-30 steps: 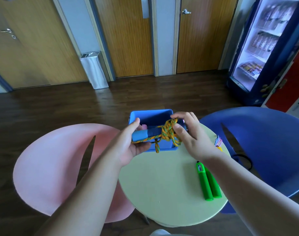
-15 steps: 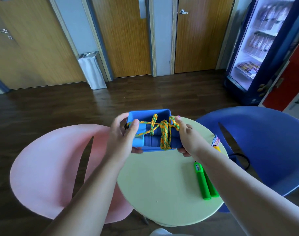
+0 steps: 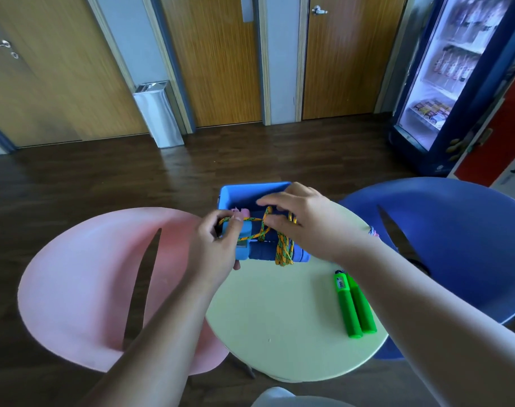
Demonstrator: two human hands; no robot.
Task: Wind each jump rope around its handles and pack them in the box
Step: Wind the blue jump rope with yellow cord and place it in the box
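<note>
Table (image 3: pixel 279 324), round, pale green: bears everything below. Green handles (image 3: pixel 354 306), pair, side by side, on the near right of the box, well apart from it, long axis running toward it; their cord cannot be made out. Blue handles (image 3: pixel 265 254), pair, held just on the near side of the box and overlapping its near wall, long axis left to right, parallel to that wall. Cord (image 3: pixel 284 251), yellow-orange, wound in several turns around the blue handles right of their middle, with one loose strand running left. Left hand (image 3: pixel 218 248), at the pale left end of the handles: thumb and fingers curled, pinching that strand. Right hand (image 3: pixel 312 227), over the wound turns: fingers long and loosely spread; whether they pinch a loop cannot be told. Box (image 3: pixel 250 190), blue, open-topped, directly beyond both hands; judged, the bundle need only go forward and down, unturned. Pink thing (image 3: pixel 242 212), inside the box, left. Pink chair (image 3: pixel 89 283), left of the box; blue chair (image 3: pixel 455 245), right. Floor (image 3: pixel 103 177), dark wood, beyond the box. Doors (image 3: pixel 221 60), wooden, bin (image 3: pixel 158 113), steel, and drinks fridge (image 3: pixel 455 83), lit, farthest beyond.
</note>
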